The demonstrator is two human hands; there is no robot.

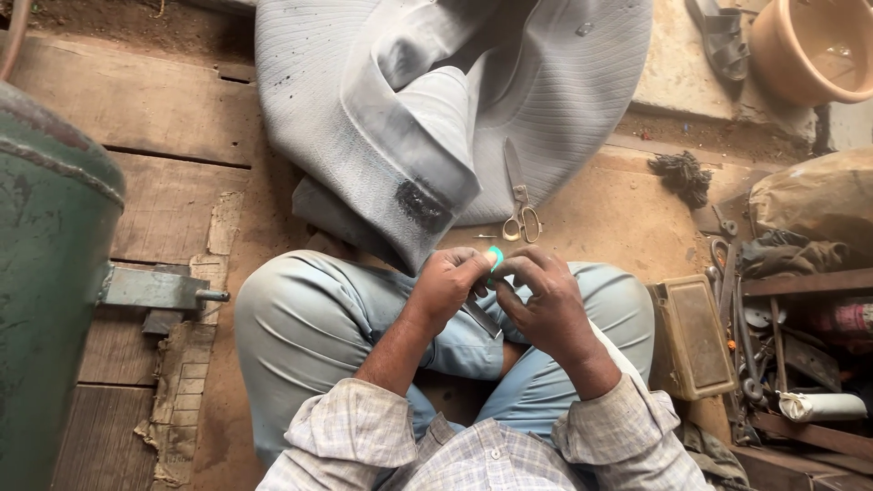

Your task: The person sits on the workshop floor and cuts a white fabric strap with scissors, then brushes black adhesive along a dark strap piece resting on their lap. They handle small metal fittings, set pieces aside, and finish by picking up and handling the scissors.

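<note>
A small green piece [496,256] is pinched between the left hand [447,284] and right hand [544,300], held over the lap for close work. Scissors [520,211] are kept near (on the grey cloth's [564,100] edge).

I sit cross-legged on the floor [182,182], both hands together above my lap, left hand [447,284] touching right hand [546,305], a small ring-shaped piece [496,257] pinched between them. Folded cloth [436,100] lies on the floor in front of my knees, scissors [520,205] on its near edge just beyond my hands. A metal drum [45,273] stands to my left; a small box [691,336] sits beside my right knee, loose tools [755,336] right of it.
</note>
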